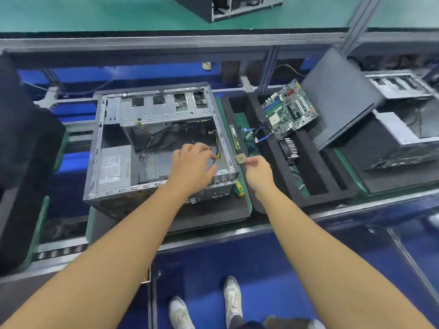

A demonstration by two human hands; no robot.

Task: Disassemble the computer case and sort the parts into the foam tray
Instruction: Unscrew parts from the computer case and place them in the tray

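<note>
Computer case (152, 108) — beneath left hand (192, 167)

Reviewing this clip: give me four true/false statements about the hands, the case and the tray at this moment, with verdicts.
1. The right hand pinches a small square chip. True.
2. The motherboard is mounted inside the computer case. False: it rests in the foam tray, outside the case.
3. The left hand reaches into the case, at the cables. True.
4. The left hand holds the screwdriver. False: it lies beside the case, with no hand on it.
</note>
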